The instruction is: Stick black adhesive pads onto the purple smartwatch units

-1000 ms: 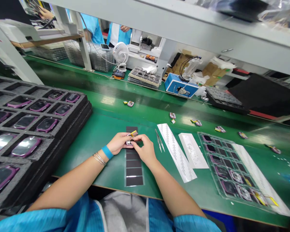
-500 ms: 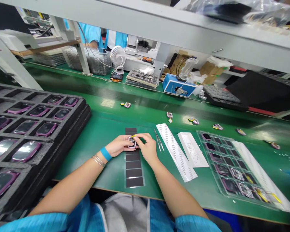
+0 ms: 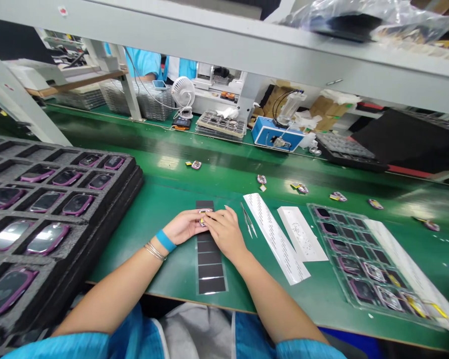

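From the head camera, the left hand [image 3: 185, 226] and right hand [image 3: 224, 232] meet over the top end of a strip of black pads [image 3: 209, 264] on a clear backing, which lies on the green bench [image 3: 142, 259]. Both hands are narrowly closed, their fingertips pinching a small electronic module [image 3: 205, 217] just above the strip, with a yellow tab [image 3: 202, 222] at its edge. The fingers hide most of the module, so its exact shape and which way it faces cannot be told. It looks light, small and rather fragile, and is probably best held by its edges, with no pressure on the thin tab.

A blue wristband [image 3: 165, 241] and thin metal bangles [image 3: 155, 252] circle the left wrist. Just right of the strip lie steel tweezers [image 3: 248, 219], then two white printed paper sheets [image 3: 275, 238]. Further right of the strip sits a clear plastic tray [image 3: 359, 264] with dark parts in its pockets. Left of the strip, a black foam tray [image 3: 112, 224] holds purple-rimmed devices [image 3: 47, 238]. Beyond the strip, more small modules [image 3: 262, 179] lie scattered, and a co-worker's blue sleeve [image 3: 142, 62] shows past the shelf.
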A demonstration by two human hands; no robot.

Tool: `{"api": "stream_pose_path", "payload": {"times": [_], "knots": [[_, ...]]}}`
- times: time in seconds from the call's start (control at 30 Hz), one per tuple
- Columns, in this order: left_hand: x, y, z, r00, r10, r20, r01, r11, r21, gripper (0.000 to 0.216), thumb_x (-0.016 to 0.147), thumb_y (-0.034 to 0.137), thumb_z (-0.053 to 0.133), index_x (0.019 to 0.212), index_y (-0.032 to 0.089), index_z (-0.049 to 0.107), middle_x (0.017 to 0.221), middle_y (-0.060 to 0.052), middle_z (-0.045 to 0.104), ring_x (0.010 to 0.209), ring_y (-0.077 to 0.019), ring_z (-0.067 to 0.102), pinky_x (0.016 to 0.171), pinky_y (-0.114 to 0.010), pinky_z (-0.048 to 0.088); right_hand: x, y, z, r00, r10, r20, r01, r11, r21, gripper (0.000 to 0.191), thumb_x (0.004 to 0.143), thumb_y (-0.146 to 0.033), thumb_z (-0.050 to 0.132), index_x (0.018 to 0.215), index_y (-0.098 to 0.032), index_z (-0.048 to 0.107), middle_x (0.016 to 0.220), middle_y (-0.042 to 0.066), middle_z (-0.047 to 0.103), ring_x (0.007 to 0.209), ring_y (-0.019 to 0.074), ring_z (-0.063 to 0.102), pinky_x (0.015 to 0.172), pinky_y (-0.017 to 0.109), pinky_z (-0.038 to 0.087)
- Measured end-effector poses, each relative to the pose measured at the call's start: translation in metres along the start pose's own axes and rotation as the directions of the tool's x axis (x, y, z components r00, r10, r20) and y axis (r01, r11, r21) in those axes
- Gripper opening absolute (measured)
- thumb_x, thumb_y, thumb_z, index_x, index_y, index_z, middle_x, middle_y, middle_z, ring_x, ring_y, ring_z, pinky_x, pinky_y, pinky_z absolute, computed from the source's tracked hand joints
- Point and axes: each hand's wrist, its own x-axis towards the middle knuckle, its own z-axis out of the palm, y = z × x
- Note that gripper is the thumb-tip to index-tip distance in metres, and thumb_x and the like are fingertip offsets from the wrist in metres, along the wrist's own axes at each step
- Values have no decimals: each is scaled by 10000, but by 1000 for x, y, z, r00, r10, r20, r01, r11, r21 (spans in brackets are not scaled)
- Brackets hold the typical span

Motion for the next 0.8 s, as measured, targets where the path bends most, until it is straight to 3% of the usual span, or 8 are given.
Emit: {"api": "stream_pose_path", "payload": {"times": [0.07,0.13,0.23,0.3,0.47,0.63,0.73,0.8], "knots": [[-1,0,2,999,33,38,-36,997,65,266,726,141,673,989,101,677,908,-93,697,833,-146,648,865,-287,487,0,3,2,992,109,-63,-101,987,124,156,830,-227,586,934,-282,689,1081,43,652,1031,217,540,1016,488,351],[-3,-1,4,996,54,73,-64,988,139,354,697,176,724,1039,114,661,973,-111,695,898,-174,648,870,-298,480,0,6,4,960,273,-56,-236,904,355,273,759,-260,653,1032,-259,644,1148,72,602,1087,224,537,940,439,451],[-5,-2,7,988,102,113,-128,959,253,418,668,231,762,1058,127,655,1032,-131,688,932,-203,647,843,-302,485,0,10,5,897,390,208,-423,620,660,530,699,-297,686,1200,-244,523,1117,74,623,1005,209,614,821,379,538],[-5,-5,8,980,134,144,-173,938,301,408,666,261,765,1036,123,664,1033,-138,690,918,-207,651,829,-302,487,-1,10,6,862,393,319,-493,507,707,513,698,-298,682,1183,-228,528,1024,58,665,924,196,652,801,365,550],[0,-9,6,977,169,133,-200,938,282,407,649,267,778,1012,125,659,962,-128,703,863,-198,663,813,-317,495,-2,10,11,843,475,252,-493,496,715,495,668,-298,711,1134,-211,567,992,64,689,894,209,670,811,374,555],[-16,17,2,978,205,39,-209,966,156,462,700,248,735,1132,157,601,1078,-126,660,990,-220,632,939,-402,440,5,23,9,838,492,237,-444,359,821,598,668,-332,729,1214,-232,505,1109,87,669,1033,227,633,925,434,496],[-36,35,2,919,394,-9,-366,863,348,488,723,266,707,1186,185,578,1157,-104,611,1084,-230,581,1000,-408,389,7,33,6,796,589,142,-397,330,856,478,690,-364,702,1116,-212,547,1068,90,680,1027,220,631,929,438,491],[-50,41,3,808,587,-52,-422,638,643,509,689,254,729,1179,221,596,1124,-67,603,1090,-223,557,1009,-377,377,7,37,6,766,638,84,-389,355,850,404,700,-382,676,1040,-192,569,938,80,705,927,211,662,899,444,505]]}}
